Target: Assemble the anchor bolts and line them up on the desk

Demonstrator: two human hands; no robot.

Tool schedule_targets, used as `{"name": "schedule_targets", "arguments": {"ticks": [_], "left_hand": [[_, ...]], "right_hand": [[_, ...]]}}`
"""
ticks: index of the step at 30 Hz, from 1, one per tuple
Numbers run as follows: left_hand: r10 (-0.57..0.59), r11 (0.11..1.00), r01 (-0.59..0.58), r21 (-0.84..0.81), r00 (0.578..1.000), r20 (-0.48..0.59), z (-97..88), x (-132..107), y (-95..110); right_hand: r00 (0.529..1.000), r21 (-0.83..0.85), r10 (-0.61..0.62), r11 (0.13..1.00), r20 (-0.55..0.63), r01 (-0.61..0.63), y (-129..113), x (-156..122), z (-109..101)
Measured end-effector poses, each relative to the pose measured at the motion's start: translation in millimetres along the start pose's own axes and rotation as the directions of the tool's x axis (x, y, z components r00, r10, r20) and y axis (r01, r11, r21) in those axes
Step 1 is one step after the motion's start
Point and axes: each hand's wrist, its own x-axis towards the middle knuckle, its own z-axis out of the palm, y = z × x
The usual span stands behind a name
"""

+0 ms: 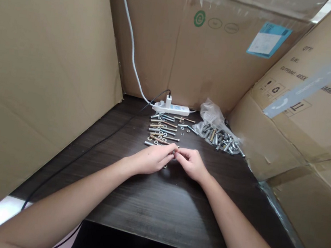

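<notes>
Cardboard walls enclose two hands meeting over a dark tabletop

Tall cardboard walls [152, 41] stand beyond the hands and to either side of them, around a dark wood-grain tabletop [149, 203]. The left hand [154, 158] and right hand [192, 163] meet at the fingertips, each with thumb and fingers drawn together, apparently pinching a small grey part [174, 152] between them. Most of it is covered, so its kind and long axis cannot be told.

The rows of bolts [169, 132] lie just beyond the left hand, which is the nearer one; their long axes run mostly left to right, across the line of reach. A small ring-like piece [165, 166] sits just on the near side of the left fingers.

Beyond and right of the right hand, a plastic bag [212, 112] spills loose hardware [220, 139]. A power strip [173, 109] bounds the far side past the bolts. The widest room lies between the forearms, back to the table's front edge.
</notes>
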Motion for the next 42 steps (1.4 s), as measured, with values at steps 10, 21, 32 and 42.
{"name": "schedule_targets", "arguments": {"ticks": [10, 21, 32, 42], "left_hand": [[-0.016, 0.999, 0.015, -0.046, 1.0, -0.021, 0.4, 0.3, -2.0], [-0.029, 0.999, 0.034, 0.041, 0.994, -0.102, -2.3, 0.5, 0.9], [-0.015, 0.996, 0.021, 0.084, 0.998, -0.065, 3.0, 2.3, -1.1], [-0.029, 0.999, 0.031, 0.033, 0.998, -0.063, 1.7, 0.0, 2.7]], "right_hand": [[1.0, 0.052, -0.003, 0.999, 0.002, 0.003, 2.6, -0.6, 2.4], [0.999, 0.045, -0.005, 0.999, -0.039, 0.007, -1.2, -1.1, 2.3], [0.999, 0.048, -0.017, 0.999, -0.042, 0.019, -1.2, 0.0, 2.6], [1.0, -0.021, 0.008, 1.0, 0.005, -0.008, 1.9, -0.5, 3.7]]}}
